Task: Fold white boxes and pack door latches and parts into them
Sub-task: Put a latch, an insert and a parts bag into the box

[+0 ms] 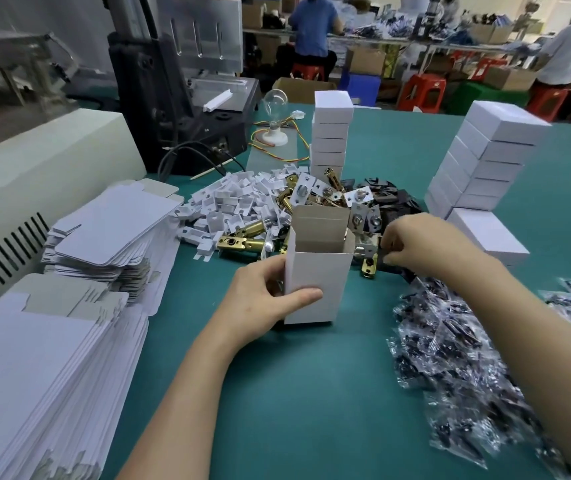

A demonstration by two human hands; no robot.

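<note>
Centrally: upright white cardboard box (315,282), top flaps open, on teal table (311,393); likely light, thin-walled, crushable, best taken by side walls. Clasped low by left hand (263,299). Right hand (415,244) curled at far pile of brass door latches (242,237); contents of grip not discernible.

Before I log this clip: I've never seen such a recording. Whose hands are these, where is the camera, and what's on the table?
There is one picture, from a camera worn on the person's head, looking down at their own bare hands; no robot. The left hand grips an upright white box with its top flaps open. The right hand reaches into the pile of latch parts behind it, fingers curled; what it holds, if anything, is hidden. On the green table: flat box blanks at left, white plastic pieces, bagged small parts at right, stacks of closed boxes.
</note>
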